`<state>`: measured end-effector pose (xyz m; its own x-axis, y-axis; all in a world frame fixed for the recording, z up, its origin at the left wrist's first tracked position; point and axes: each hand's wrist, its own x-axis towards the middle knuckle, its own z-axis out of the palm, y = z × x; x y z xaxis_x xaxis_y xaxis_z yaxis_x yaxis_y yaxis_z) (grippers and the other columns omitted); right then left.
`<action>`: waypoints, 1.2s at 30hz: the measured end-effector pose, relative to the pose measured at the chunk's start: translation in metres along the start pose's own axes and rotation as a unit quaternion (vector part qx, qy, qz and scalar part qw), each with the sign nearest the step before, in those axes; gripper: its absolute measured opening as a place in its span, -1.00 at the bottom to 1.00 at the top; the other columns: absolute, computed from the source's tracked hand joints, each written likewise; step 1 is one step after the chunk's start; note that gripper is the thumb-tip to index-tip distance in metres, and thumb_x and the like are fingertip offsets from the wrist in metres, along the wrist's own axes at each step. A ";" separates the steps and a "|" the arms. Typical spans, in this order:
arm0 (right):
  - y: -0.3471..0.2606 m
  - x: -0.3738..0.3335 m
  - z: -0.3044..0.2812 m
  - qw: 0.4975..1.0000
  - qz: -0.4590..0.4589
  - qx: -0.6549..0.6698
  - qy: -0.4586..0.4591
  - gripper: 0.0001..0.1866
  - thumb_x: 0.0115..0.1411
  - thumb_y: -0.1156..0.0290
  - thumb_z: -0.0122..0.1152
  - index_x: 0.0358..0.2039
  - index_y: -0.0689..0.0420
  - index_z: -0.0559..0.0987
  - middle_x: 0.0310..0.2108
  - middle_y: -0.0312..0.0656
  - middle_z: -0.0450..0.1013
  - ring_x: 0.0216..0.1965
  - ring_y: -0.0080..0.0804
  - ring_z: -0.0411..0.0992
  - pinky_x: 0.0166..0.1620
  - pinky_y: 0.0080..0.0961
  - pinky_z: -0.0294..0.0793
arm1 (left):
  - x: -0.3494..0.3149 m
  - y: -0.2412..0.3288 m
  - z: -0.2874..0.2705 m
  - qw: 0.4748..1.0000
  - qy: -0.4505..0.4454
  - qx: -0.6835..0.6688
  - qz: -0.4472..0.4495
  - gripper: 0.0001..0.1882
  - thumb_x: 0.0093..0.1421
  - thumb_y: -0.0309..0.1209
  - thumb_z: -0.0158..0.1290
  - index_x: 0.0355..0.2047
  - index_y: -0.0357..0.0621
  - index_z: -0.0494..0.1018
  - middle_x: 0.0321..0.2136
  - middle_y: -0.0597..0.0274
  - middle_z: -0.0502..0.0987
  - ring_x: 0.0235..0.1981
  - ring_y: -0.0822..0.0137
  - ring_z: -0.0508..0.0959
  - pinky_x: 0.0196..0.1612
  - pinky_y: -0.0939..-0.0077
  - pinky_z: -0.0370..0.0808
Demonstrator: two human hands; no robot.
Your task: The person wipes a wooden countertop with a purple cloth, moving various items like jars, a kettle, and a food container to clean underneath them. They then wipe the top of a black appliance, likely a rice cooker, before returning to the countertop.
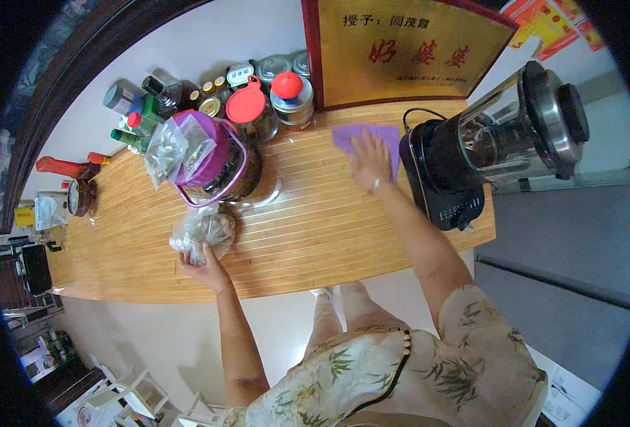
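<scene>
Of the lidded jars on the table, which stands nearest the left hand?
The large purple-lidded jar; the red-lidded jar and the other jars stand farther from the left hand.

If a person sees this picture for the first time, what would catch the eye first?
Probably the big gold plaque at the back of the wooden table, and the tall black blender at its right end. Next comes the purple cloth under the right hand. Further left, the left hand touches a clear plastic bag near a purple-lidded jar.
</scene>
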<state>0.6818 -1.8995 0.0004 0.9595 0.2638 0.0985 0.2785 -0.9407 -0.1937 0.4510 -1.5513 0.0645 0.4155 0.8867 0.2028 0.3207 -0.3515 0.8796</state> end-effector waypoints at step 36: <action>-0.043 -0.075 -0.033 0.990 -0.069 0.006 -0.125 -0.41 0.16 0.38 0.10 0.24 0.02 0.31 0.27 -0.09 0.18 0.20 0.03 0.16 0.20 -0.08 0.20 | -0.019 -0.103 0.003 0.982 -0.112 0.109 0.106 -0.27 0.20 -0.17 0.10 0.18 -0.47 0.14 0.13 -0.30 0.26 0.14 -0.20 0.27 0.21 0.06 0.18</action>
<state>0.5966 -1.8859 0.0338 0.8921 0.4357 -0.1196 0.4067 -0.8897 -0.2073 0.4129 -1.5331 -0.0314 0.6619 0.7068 0.2498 0.3719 -0.5989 0.7092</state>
